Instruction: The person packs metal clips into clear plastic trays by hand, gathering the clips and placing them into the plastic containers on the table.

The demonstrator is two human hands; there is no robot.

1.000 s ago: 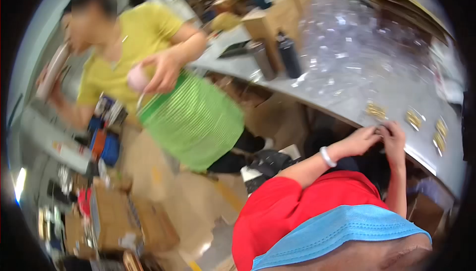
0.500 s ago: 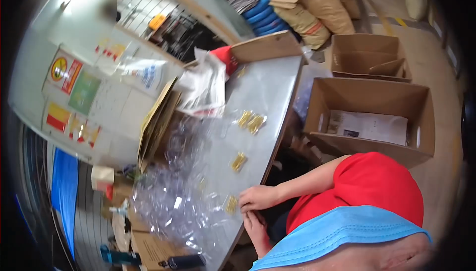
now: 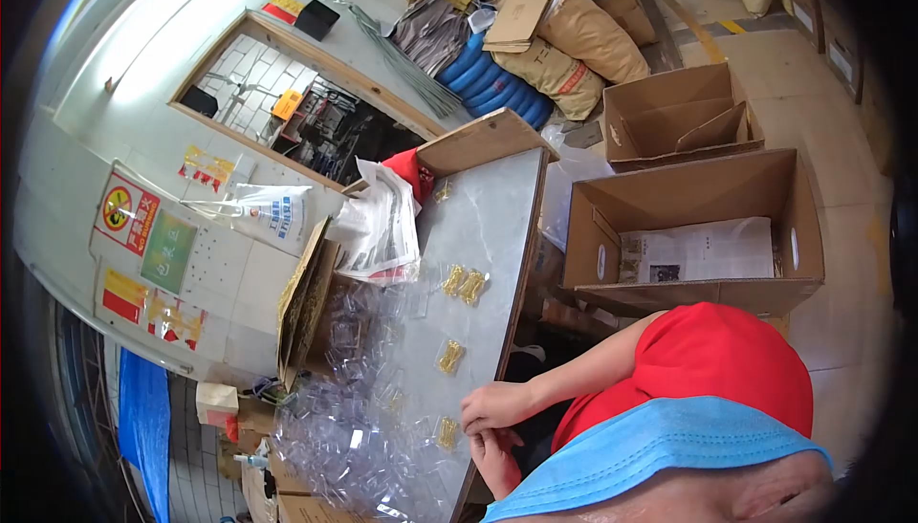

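Note:
At the near edge of the grey table (image 3: 483, 222), my right hand (image 3: 497, 406) is closed, fingertips bent down towards my left hand. My left hand (image 3: 494, 459) sits just below it in the view, its fingers curled and almost touching the right. Whatever is between the fingers is hidden or too small to name. Right beside both hands lies a small clear packet of gold-coloured pieces (image 3: 447, 432). Another such packet (image 3: 450, 357) rests farther along the table, and a pair of gold bundles (image 3: 464, 285) lies beyond that.
A heap of clear plastic bags (image 3: 349, 437) covers the table's far side, beside standing cardboard sheets (image 3: 304, 303). White printed plastic (image 3: 378, 227) lies near a wooden end board (image 3: 488, 145). Open cardboard boxes (image 3: 693, 289) stand on the floor, with sacks (image 3: 593, 35) behind.
The view has tilted and shifted, so the table and packets appear lower and slightly left. Both hands stay together at the table edge, with little visible change in their fingers.

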